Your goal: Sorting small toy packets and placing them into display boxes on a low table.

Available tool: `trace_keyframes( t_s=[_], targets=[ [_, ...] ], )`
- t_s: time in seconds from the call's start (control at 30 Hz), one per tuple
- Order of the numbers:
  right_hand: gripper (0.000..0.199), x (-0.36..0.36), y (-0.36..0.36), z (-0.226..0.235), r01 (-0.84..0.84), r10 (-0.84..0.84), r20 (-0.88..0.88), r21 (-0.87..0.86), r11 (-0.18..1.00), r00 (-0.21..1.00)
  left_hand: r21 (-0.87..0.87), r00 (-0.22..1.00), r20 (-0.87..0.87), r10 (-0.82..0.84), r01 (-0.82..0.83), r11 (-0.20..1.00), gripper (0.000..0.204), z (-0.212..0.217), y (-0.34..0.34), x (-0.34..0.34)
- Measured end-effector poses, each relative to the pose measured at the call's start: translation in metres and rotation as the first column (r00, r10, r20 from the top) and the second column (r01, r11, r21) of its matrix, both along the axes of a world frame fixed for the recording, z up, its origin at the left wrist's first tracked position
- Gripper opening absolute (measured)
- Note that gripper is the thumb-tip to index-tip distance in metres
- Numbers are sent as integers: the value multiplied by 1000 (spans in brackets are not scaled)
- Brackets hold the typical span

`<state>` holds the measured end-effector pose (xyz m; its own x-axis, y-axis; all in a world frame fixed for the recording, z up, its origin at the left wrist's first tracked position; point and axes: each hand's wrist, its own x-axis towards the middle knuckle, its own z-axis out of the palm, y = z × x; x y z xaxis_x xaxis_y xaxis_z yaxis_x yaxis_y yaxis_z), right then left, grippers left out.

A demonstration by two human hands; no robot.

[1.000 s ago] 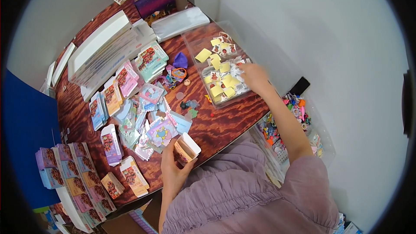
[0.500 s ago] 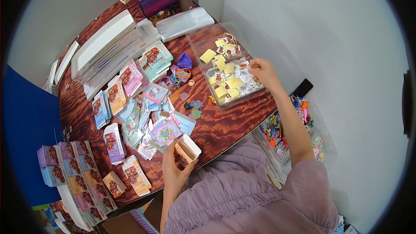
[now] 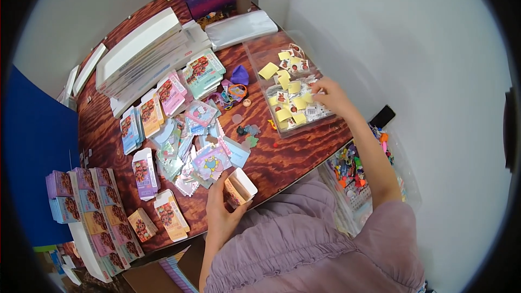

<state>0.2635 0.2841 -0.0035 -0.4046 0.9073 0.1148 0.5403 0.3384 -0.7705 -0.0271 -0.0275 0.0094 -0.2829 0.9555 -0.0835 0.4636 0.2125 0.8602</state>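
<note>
Near the table's front edge, my left hand (image 3: 221, 212) is wrapped round a small orange carton (image 3: 235, 191) whose white top flap stands up. My right hand (image 3: 332, 97) reaches over the right side of a clear plastic tray (image 3: 259, 54), its fingers bent together down at the contents. Small white packets with printed pictures (image 3: 311, 110) and yellow paper squares (image 3: 268, 70) fill the tray. Whatever my right fingertips touch is too small to make out. Left of the carton lies a loose heap of pastel picture packets (image 3: 213, 161).
Flattened cartons in green (image 3: 205, 73), pink (image 3: 171, 92), orange (image 3: 151, 115) and blue (image 3: 130, 130) lie left of the heap. Stacked white trays (image 3: 138, 43) stand behind. Filled display boxes (image 3: 102, 222) sit at left. A phone (image 3: 383, 116) and a bin of small trinkets (image 3: 353, 171) are at right.
The view has shifted a little, so the table sits slightly further right in it. My right fingers are slightly further in over the tray. My left hand still holds the carton.
</note>
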Motion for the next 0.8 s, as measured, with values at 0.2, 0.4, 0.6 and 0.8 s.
trace_keyframes(
  t_s=[0.2, 0.4, 0.6, 0.8],
  targets=[
    [7, -3, -9, 23, -24, -173, -365, -477, 878, 915, -28, 999, 43, 0, 1, 1000, 83, 2, -2, 0],
    [6, -42, -53, 39, -317, -223, -617, -641, 699, 755, -31, 994, 77, 72, -70, 997, 80, -16, -9, -4],
    [19, -132, -166, 62, -414, 186, -399, -624, 663, 898, 35, 969, 194, 152, -162, 986, 69, -23, 2, 0],
    [19, -167, -206, 48, -329, 327, -82, -17, 944, 941, 177, 947, -251, 199, -158, 971, 75, -17, -8, -7]
  ],
)
